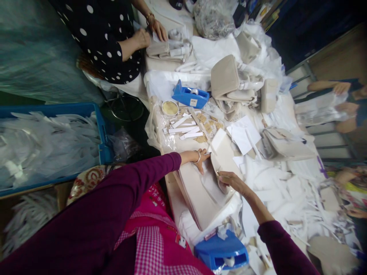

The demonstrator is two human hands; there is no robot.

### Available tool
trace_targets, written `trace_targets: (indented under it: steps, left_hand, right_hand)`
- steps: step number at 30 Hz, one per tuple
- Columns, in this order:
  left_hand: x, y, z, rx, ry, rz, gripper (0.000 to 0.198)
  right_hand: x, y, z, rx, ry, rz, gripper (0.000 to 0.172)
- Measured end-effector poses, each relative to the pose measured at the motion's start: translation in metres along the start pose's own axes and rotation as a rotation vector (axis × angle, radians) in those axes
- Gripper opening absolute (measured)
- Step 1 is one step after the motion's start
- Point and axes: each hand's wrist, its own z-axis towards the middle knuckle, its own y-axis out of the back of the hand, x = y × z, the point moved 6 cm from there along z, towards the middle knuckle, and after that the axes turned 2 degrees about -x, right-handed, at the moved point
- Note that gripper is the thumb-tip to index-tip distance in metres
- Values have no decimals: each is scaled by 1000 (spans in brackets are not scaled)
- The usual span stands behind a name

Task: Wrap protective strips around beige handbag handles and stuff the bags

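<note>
A beige bag lies opened on the table in front of me, with white paper showing inside it. My left hand, with a bracelet at the wrist, rests at the bag's upper left edge, its fingers spread. At the right side of the bag, my right hand has its fingers closed on the raised flap near a small metal part. Just above my left hand lie white strips and small brown pieces.
Blue tape dispensers stand above and below the bag. A round tin sits near the upper one. More beige bags are stacked behind. A blue crate is at left. Other people work at the top and right.
</note>
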Motion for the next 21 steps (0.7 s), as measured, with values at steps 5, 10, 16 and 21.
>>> trace_targets:
  steps: [5,10,16,21]
  left_hand:
    - [3,-5,2,36,-1,30,138]
    - [-1,-4,-2,47,4,50,137]
    - [-2,-3,-3,60,29,21,131]
    - [1,-4,1,21,8,-42,134]
  right_hand:
    - [-1,-5,7,21,3,-98,37]
    - [-14,-15,11,22,-29,-48,39]
    - [-4,-14,7,11,-81,7,42]
    - [-2,-15,7,-10,-97,9,41]
